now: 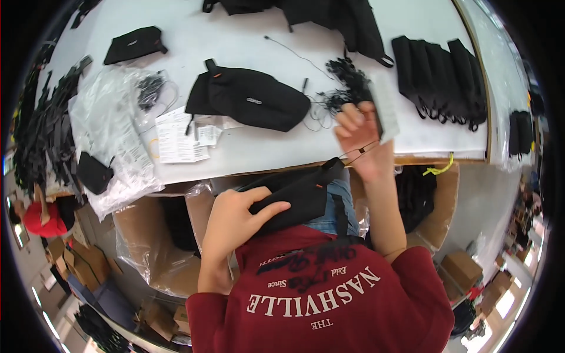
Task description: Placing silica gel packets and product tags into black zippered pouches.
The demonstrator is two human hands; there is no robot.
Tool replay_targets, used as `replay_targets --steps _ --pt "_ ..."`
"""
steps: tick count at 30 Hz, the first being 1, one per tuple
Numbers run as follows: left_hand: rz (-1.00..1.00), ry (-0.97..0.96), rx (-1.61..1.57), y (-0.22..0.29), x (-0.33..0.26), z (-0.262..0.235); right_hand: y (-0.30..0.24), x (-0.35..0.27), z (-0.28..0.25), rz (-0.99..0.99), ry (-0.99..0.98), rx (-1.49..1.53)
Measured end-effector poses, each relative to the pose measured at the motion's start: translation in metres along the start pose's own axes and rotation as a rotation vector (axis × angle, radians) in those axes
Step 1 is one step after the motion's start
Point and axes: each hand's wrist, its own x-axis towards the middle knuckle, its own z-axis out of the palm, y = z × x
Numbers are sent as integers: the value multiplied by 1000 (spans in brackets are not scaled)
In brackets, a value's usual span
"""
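Against my lap, my left hand grips a black fabric pouch, its thumb pressed over the top face. The pouch bears a small orange tab on its right part. My right hand is raised over the table's near edge with fingers curled around a pale hang tag, which is blurred. A thin dark cord runs between the tag and the pouch's right corner. Beyond my hands lie a larger black pouch and a tangled bundle of black cords.
White printed slips and clear plastic bags cover the table's left part, beside black straps. Another pouch lies at the far left. Several black pouches are lined up at right. Open cardboard boxes stand below the edge.
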Motion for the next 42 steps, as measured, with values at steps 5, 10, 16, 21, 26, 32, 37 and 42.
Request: replay_targets --steps 5,10,16,21,26,32,37,42 --pt "68 -56 153 14 4 5 15 -7 -4 73 65 -65" --pt "162 -69 94 5 2 16 18 -5 0 61 179 -116" --pt "212 -90 140 7 1 17 15 -4 14 -14 464 -309" --pt "219 -94 109 8 -1 18 11 -8 -1 84 241 -319" --pt "241 -148 115 1 -1 11 6 -3 7 -46 470 -500" --pt "280 31 167 2 -2 -8 -7 -8 4 -270 563 -884" --pt "454 85 254 -3 6 -8 -8 -16 23 -184 240 -1401" --pt "494 254 217 -8 18 9 18 -18 55 28 -506 -2298"
